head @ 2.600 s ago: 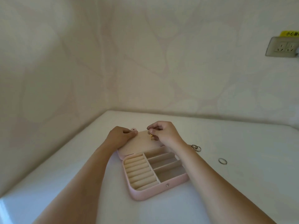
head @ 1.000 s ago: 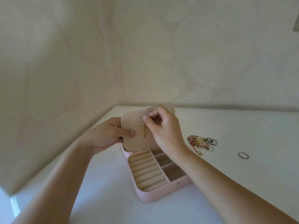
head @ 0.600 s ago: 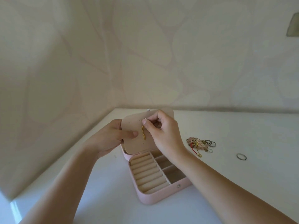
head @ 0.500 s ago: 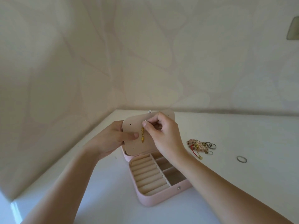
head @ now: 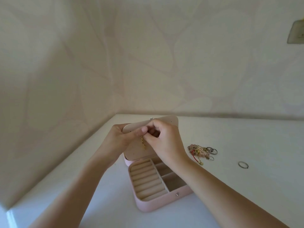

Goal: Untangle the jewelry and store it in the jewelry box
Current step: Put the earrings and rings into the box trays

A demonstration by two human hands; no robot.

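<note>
Pinching gold earring (head: 143, 144): right hand (head: 164, 142). Left hand (head: 116, 140) grips jewelry box panel (head: 171, 121). Wall socket (head: 296, 34) markings illegible.

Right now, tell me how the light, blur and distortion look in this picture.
Head view: soft, even light on the table, one bright patch at its near left corner; the earring the right hand pinches, at the panel the left hand grips, is small and soft; the wide lens skews and blurs the socket at the right edge.

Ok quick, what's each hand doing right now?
Left hand: holding the panel.
Right hand: pinching the earring.
</note>
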